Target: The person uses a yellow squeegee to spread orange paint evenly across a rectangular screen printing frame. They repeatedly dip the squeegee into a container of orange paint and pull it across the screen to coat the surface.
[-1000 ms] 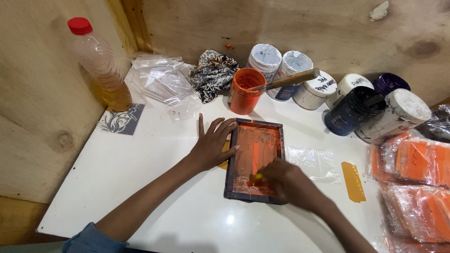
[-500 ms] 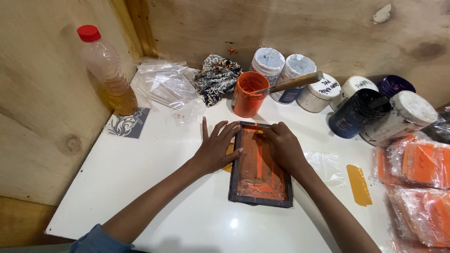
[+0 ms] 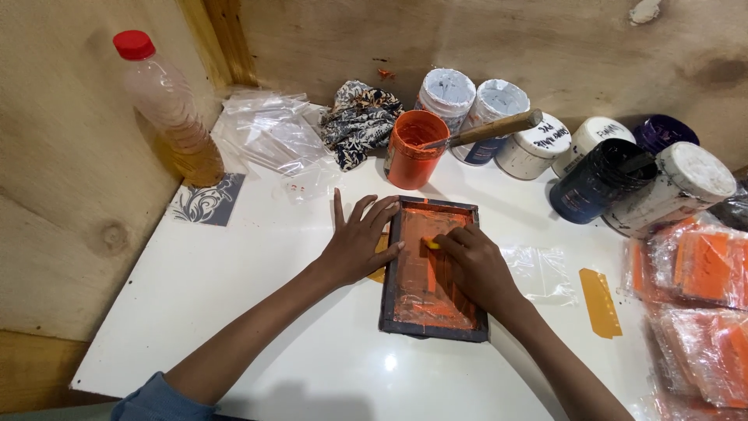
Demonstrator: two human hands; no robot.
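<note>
White tabletop (image 3: 234, 288) fills a corner boxed in by plywood walls (image 3: 70, 203) on the left and behind. At its middle lies a dark frame (image 3: 431, 269), its mesh smeared with orange ink. The left hand (image 3: 354, 245) lies flat and spread on the table, fingertips pressing the frame's left rail. The right hand (image 3: 475, 265) is curled inside the frame, gripping a small yellow squeegee (image 3: 429, 244) whose tip shows at the fingers.

Behind the frame, just apart from it, stands an orange pot (image 3: 413, 148) with a wooden stick (image 3: 491, 129) leaning out. Lidded jars (image 3: 538, 144) crowd the back wall to its right, and a patterned rag (image 3: 358, 121) lies to its left. Clear bags (image 3: 269, 132) and a red-capped bottle (image 3: 167, 109) take the far left corner. Orange packets (image 3: 693, 273) pile along the right edge; a yellow strip (image 3: 600, 302) and a clear bag (image 3: 541, 273) lie between them and the frame.

Open surface lies left of the frame and along the near edge.
</note>
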